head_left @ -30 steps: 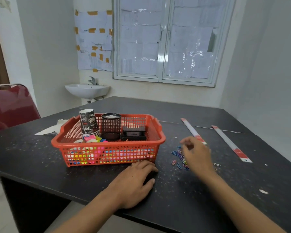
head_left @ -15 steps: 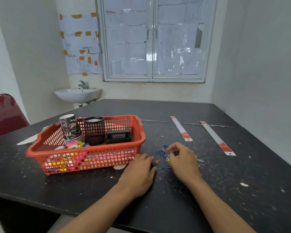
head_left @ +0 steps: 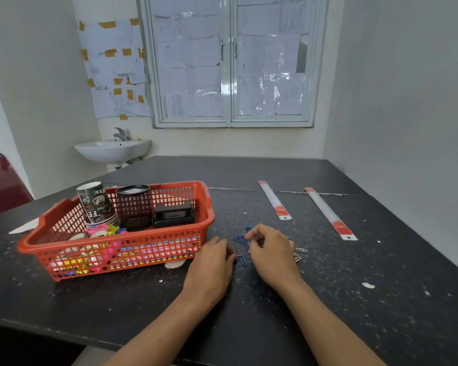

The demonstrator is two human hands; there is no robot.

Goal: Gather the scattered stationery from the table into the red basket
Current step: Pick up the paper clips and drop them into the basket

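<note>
Both hands are down on the dark surface [head_left: 328, 299], working a loose heap of coloured paper clips [head_left: 242, 237] that lies just right of the red basket [head_left: 132, 249], toward the near-middle. Right hand [head_left: 271, 250] sits over the heap w/ fingers curled narrow, tips pinched at the clips; can't tell if any are actually held yet. Left hand [head_left: 212, 265] lies palm-down, fingers loosely together, tips touching the heap's near-left fringe, holding nothing I can see.

Basket already carries a stack of paper cups [head_left: 95, 204], a black mesh pot [head_left: 134, 204], a black stapler-like thing [head_left: 173, 213] and bright tape rolls [head_left: 103, 231] along its near wall. Still out: the clips, plus two long white rulers [head_left: 274, 200] lying well apart from the basket toward the far-right part of the surface.

Step in hand looks like rounding up the clips. Best, imo: rake them into one tight pile w/ the right hand against the left as a wall, then scoop, not pinch one by one. A few silver strays [head_left: 300, 250] sit on the right side of the heap; sweep those in first.

Room: plenty of bare surface to the right and front. Basket's right wall is close to the left hand, so lift clear over the rim. The mesh holes could let clips slip through, so drop them into the pot or a cup.
</note>
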